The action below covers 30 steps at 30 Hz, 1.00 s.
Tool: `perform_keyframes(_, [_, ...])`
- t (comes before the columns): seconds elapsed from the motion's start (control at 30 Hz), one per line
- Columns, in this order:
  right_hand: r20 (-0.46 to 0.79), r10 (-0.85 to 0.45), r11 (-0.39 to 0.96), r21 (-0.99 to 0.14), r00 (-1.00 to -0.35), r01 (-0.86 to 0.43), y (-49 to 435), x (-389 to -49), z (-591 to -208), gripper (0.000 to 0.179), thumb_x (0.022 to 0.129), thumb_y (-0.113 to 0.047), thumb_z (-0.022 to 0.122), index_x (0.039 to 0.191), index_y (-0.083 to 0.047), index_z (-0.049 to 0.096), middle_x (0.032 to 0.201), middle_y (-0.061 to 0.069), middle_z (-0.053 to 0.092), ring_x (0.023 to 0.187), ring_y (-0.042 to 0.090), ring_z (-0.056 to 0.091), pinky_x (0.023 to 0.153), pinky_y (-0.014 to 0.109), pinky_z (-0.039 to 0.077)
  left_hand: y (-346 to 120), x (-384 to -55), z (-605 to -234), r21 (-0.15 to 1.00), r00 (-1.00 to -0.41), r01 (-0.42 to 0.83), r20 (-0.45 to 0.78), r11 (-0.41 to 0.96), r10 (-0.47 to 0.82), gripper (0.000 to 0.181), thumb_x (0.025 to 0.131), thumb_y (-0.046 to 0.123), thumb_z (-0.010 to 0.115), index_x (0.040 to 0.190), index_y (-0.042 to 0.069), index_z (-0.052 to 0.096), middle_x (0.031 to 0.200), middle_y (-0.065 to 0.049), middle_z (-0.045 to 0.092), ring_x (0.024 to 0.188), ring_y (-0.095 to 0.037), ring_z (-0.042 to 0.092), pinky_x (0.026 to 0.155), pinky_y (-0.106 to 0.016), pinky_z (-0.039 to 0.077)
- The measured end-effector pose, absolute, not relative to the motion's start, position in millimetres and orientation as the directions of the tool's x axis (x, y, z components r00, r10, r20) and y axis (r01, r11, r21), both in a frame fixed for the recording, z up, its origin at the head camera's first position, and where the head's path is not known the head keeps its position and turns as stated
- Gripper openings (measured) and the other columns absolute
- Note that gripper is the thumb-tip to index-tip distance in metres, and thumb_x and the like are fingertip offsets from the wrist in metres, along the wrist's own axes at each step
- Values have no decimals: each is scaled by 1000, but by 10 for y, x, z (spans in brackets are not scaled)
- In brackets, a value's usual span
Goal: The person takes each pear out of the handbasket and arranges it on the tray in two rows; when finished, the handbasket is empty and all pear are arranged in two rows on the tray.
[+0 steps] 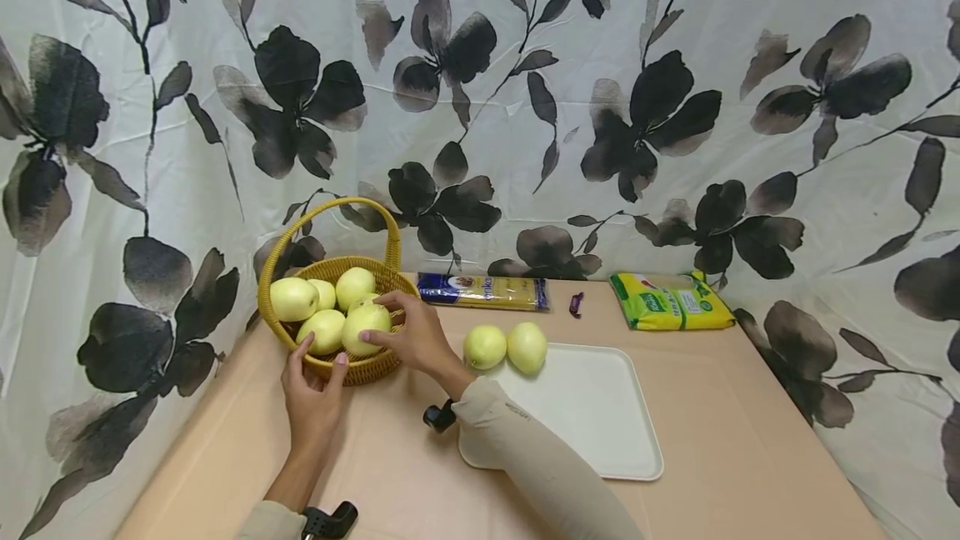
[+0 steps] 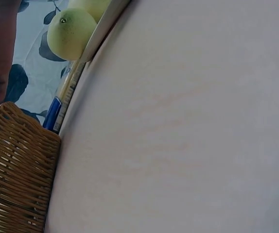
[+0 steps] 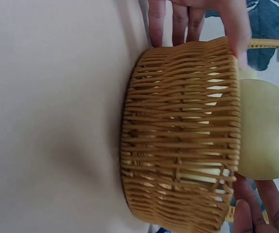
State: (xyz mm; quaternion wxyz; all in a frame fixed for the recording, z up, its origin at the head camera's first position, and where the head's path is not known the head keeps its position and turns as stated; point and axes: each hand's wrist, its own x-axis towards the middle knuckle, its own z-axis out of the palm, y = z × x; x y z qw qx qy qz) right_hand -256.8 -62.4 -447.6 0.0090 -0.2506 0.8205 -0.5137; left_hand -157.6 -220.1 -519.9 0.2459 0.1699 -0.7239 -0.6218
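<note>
A yellow-brown wicker basket [image 1: 367, 369] with a tall handle stands at the back left, holding several round pale-green fruits [image 1: 294, 298]. My left hand [image 1: 311, 398] holds the basket's near left side, its fingertips at the rim; the right wrist view shows its fingers along the wicker wall. From the right, my right hand [image 1: 412, 336] reaches over the rim and grips a pale-green fruit [image 1: 366, 330], thumb in front and fingers on the far side. In the right wrist view this fruit [image 3: 266, 128] shows just above the rim. The basket's floor is mostly hidden.
A white tray [image 1: 592, 407] lies right of the basket, with two pale-green fruits [image 1: 527, 348] at its back left corner. Behind stand a blue-and-yellow packet [image 1: 483, 291], a small purple wrapped piece [image 1: 576, 304] and a green-and-yellow pack [image 1: 671, 301]. A floral curtain [image 1: 540, 123] borders the table.
</note>
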Motion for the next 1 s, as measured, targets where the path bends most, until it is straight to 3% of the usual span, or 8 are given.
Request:
perform_keyframes(0.17, [268,-406,296,-866,-874,-403,-490,-2541,-4442,55,85,-33,92,133,-20,70,129,3,74,109,23,73,92,33,62,-2193,-1549,-5178,984,-820,58,144,170,-554,72,105,24,68,168,24,31,168,-18,18,154,-41,33,125,-61,35])
perform_keyframes(0.57, [312,-338,240,-884,-888,-402,-69,-2471,-4306,55,84,-30,93,133,-21,70,125,1,74,107,21,73,95,42,60,-2212,-1588,-5209,983,-825,50,140,176,-548,72,106,24,66,168,24,30,169,-17,17,154,-41,32,125,-61,35])
perform_keyframes(0.87, [323,-294,263,-877,-899,-401,317,-2428,-4254,55,84,-28,93,133,-20,70,126,3,72,108,24,71,97,49,57,-2188,-1555,-5194,984,-821,63,145,166,-552,72,105,23,68,167,24,32,169,-19,18,155,-41,30,124,-63,35])
perform_keyframes(1.0, [324,-264,270,-880,-909,-392,462,-2422,-4263,56,83,-25,94,135,-21,70,134,2,71,111,24,70,100,54,56,-2180,-1547,-5177,984,-821,68,148,163,-552,72,105,24,68,167,24,32,169,-19,18,155,-42,31,124,-62,35])
